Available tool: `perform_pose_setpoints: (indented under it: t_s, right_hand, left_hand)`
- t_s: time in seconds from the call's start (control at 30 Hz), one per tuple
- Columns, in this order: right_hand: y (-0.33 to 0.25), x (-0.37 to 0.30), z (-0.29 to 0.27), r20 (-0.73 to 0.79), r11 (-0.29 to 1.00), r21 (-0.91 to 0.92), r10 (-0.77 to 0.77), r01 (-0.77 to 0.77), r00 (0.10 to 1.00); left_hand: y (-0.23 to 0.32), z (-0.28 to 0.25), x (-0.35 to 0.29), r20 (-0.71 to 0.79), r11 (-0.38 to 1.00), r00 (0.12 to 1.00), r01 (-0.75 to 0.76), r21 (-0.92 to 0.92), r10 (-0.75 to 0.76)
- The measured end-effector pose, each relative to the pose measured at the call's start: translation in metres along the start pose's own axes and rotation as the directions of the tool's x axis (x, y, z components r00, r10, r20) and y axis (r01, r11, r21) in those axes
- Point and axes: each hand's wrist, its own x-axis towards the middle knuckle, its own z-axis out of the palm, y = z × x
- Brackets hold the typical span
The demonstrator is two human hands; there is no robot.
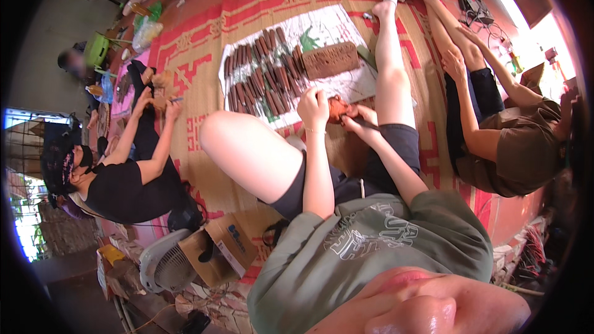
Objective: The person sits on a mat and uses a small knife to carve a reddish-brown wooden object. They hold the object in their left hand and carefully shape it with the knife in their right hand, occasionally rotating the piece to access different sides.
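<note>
My left hand [313,110] is closed, knuckles up, just left of a small reddish-brown carved piece [337,109]; what its fingers hold, if anything, is hidden. My right hand [359,119] grips that piece from its right side, between my bent legs. In front lies a white sheet [337,20] with a green print. Several dark brown stick-like tools [272,77] are spread on it in rows. Beside them sits a brown rectangular block [331,60] with a rough, carved-looking top.
A red-patterned straw mat [204,55] spreads beneath. Left, a person in black [130,188] works on a piece; right, another person [520,148] sits with legs stretched out. A fan [167,263] and cardboard box [219,247] stand near-left. A green stool [97,48] is at far left.
</note>
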Motion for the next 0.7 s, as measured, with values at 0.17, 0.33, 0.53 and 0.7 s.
perform_pose_setpoints:
  t_s: [0.17, 0.33, 0.53, 0.7]
  right_hand:
    - [-0.022, 0.018, 0.001, -0.130, 0.998, 0.015, -0.065, 0.067, 0.989]
    - [0.001, 0.007, 0.002, -0.082, 0.994, 0.029, -0.099, 0.102, 0.992]
    - [-0.021, 0.017, 0.003, -0.092, 0.999, 0.024, -0.020, 0.023, 0.996]
    - [0.000, 0.005, -0.001, -0.016, 1.000, 0.008, -0.009, 0.009, 1.000]
  left_hand:
    - [0.005, -0.002, 0.002, 0.083, 0.997, 0.994, 0.071, 0.031, -0.074]
    - [0.002, -0.002, 0.003, 0.087, 0.990, 0.987, 0.135, 0.029, -0.137]
    - [0.009, -0.002, 0.003, 0.047, 0.996, 0.995, 0.092, -0.004, -0.092]
    - [0.005, -0.001, 0.004, 0.017, 0.995, 0.995, 0.096, -0.017, -0.096]
